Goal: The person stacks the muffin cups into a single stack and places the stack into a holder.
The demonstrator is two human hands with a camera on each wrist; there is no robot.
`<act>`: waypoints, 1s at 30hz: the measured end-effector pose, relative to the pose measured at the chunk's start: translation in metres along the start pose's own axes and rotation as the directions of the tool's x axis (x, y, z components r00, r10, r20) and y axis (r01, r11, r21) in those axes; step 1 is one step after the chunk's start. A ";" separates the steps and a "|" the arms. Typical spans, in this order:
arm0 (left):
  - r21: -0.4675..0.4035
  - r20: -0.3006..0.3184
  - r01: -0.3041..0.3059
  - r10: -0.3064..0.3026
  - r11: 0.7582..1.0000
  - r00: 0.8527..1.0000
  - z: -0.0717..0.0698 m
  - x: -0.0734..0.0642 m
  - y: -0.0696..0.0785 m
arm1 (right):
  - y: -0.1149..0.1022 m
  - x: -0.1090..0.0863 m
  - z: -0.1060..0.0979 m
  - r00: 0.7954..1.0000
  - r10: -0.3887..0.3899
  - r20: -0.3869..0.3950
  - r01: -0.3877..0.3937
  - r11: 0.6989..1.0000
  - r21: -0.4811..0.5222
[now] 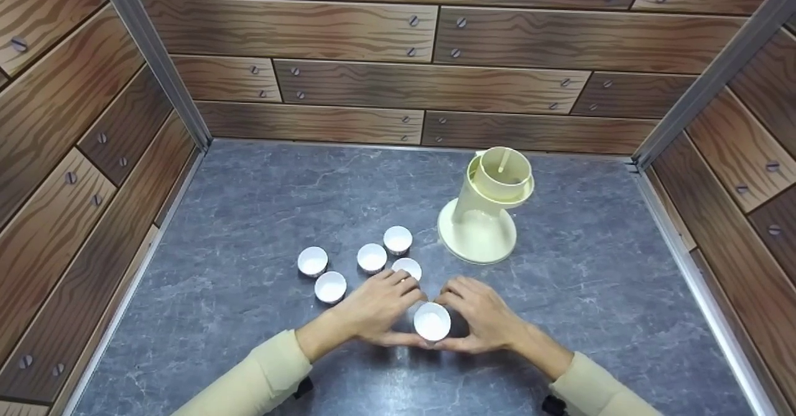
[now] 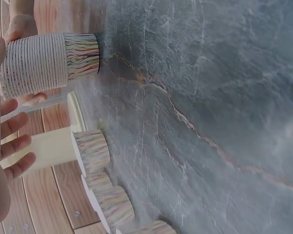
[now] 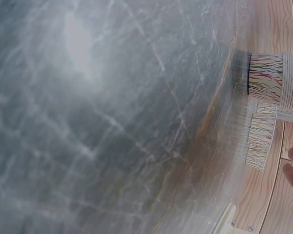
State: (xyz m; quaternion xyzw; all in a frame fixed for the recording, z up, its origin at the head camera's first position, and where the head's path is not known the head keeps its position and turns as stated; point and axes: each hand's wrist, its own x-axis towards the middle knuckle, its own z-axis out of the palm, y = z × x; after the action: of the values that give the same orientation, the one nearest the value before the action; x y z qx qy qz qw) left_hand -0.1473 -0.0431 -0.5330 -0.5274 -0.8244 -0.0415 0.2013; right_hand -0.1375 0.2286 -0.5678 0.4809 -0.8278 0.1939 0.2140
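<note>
A tall stack of paper baking cups [image 1: 432,321], white inside with ribbed sides, stands upright on the table between the hands. The lowest cup shows coloured wavy stripes [image 2: 83,55]. My left hand [image 1: 388,304] holds the stack from the left, thumb on the near side and index finger toward the far side; its other fingers are spread. Opposite it, my right hand [image 1: 482,316] holds the right side with thumb and index finger. The right wrist view shows the stack's striped base [image 3: 265,77] and only some of that hand's fingertips. Just past the left fingers sits a single cup [image 1: 407,268], partly hidden.
More single cups stand to the left, among them one cup [image 1: 313,261] at the far left and another cup [image 1: 398,239] farther back. A pale yellow dispenser-like stand [image 1: 477,232] with a round base and tube stands behind the right hand. Wood-patterned walls [image 1: 348,80] enclose the table.
</note>
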 end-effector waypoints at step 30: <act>0.000 0.097 0.199 -0.199 0.980 0.975 -0.029 -0.057 -0.037 | 0.001 0.001 -0.002 1.000 -0.004 0.005 0.004 1.000 0.005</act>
State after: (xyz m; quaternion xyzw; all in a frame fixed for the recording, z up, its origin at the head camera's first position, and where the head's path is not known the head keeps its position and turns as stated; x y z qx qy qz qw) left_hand -0.1512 -0.1167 -0.5227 -0.4446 -0.8816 -0.0400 0.1533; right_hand -0.1389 0.2290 -0.5659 0.4836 -0.8270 0.1942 0.2110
